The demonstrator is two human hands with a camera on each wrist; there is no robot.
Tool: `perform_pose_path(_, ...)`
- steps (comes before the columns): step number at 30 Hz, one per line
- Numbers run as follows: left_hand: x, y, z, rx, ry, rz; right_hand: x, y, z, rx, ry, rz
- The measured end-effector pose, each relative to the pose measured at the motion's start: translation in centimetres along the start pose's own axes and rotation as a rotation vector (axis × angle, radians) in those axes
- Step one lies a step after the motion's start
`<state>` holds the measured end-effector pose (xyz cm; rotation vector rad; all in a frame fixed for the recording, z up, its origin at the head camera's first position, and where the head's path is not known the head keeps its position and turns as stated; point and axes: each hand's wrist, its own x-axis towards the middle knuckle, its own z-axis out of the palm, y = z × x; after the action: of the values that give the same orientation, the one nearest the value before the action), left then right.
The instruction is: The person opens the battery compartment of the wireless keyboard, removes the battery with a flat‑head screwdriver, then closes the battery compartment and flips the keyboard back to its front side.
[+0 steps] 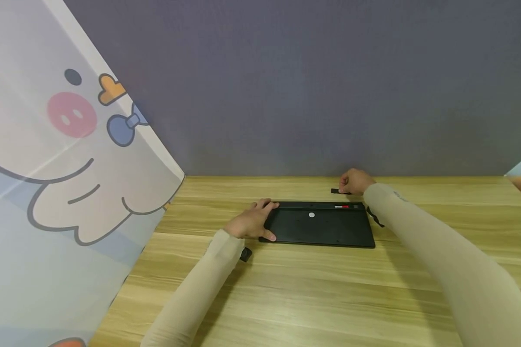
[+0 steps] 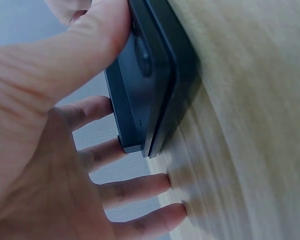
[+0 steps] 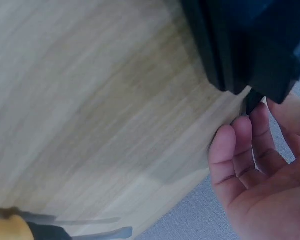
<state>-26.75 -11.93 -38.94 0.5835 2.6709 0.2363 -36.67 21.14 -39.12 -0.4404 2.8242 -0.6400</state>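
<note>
A black keyboard [image 1: 321, 226] lies face down on the wooden table, its raised ridge along the far side. A round white sticker [image 1: 311, 215] and a red-and-white strip [image 1: 342, 206] show on its back. Spread over the keyboard's left end is my left hand [image 1: 255, 220]. In the left wrist view its thumb lies over the near edge, two fingertips touch the ridge and the other two rest on the table. My right hand [image 1: 355, 182], beyond the far right corner, pinches a small flat black piece [image 1: 335, 191] low over the table; its fingers hide part of it.
A grey panel [image 1: 312, 96] rises behind the table's far edge, and a cartoon-printed wall [image 1: 91, 193] stands on the left. In the right wrist view, a tool with a yellow and black handle [image 3: 10, 230] lies at the lower left.
</note>
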Motion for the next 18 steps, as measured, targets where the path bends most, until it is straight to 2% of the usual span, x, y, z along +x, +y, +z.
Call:
perform_pose_path(11, -0.12, -0.02, -0.05, 0.011, 0.005, 0.013, 0.05, 0.27, 0.07, -0.012, -0.023, -0.034)
perform_pose_path(18, -0.13, -0.21, -0.02, -0.005, 0.013, 0.021, -0.25, 0.24, -0.27, 0.009, -0.048, -0.020)
